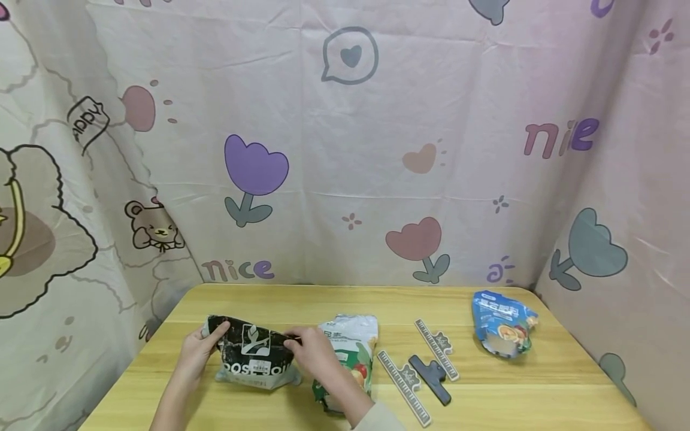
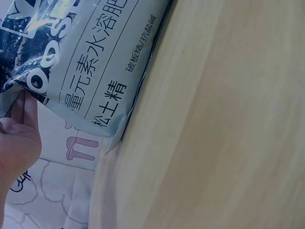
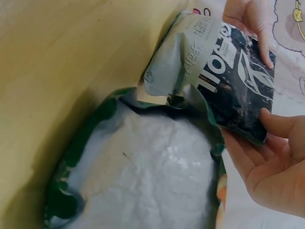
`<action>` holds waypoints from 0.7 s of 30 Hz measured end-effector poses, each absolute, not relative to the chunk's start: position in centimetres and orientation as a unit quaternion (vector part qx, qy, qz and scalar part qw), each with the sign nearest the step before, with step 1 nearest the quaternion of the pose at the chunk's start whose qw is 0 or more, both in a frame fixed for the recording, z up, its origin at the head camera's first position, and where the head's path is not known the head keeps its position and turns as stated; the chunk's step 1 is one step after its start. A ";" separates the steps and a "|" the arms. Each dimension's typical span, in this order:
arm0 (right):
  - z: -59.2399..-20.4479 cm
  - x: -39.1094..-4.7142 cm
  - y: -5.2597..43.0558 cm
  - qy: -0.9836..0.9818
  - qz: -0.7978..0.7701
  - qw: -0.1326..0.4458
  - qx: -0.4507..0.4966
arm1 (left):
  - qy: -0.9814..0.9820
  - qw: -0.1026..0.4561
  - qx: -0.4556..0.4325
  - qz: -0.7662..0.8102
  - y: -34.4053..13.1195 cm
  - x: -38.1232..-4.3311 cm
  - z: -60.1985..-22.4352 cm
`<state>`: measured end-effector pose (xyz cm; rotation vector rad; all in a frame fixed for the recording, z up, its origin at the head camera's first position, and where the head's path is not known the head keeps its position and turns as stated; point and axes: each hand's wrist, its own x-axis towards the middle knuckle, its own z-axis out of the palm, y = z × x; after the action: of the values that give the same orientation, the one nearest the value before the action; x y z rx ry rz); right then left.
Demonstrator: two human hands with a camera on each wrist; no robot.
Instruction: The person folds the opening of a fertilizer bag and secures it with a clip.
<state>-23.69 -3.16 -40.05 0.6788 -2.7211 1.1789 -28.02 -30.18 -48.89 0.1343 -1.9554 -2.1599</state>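
While blk bag [image 1: 257, 352] in hands [image 1: 198, 348] [image 1: 315, 354], green bag [image 1: 353, 344] + clips [image 1: 431, 377] R.

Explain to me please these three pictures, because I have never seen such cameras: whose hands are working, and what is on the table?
There is no machine: a person works with bare hands. The wide picture comes from a head camera; the two close ones, from cameras on the left and right wrists. The left hand and right hand grip a black-and-grey bag near its top corners. On the wooden table are also a green-and-white bag, two ruler-marked strips, a dark clip and a blue bag.
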 end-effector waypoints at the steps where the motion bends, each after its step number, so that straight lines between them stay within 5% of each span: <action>1: -39.9 -23.6 -3.1 -0.893 0.389 0.047 0.222 | -0.664 0.112 0.042 -0.738 -30.2 -28.0 -48.8; 11: -37.7 -23.4 -1.1 -0.882 0.405 0.008 0.242 | -0.668 0.103 0.053 -0.735 -30.1 -27.6 -48.3; 21: -35.4 -23.5 2.3 -0.872 0.423 0.025 0.246 | -0.696 0.091 0.070 -0.709 -27.5 -24.5 -43.3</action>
<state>-23.54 2.31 -35.35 0.7607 -2.6958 1.3091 -24.49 -27.47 -43.27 0.2071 -2.0686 -2.1070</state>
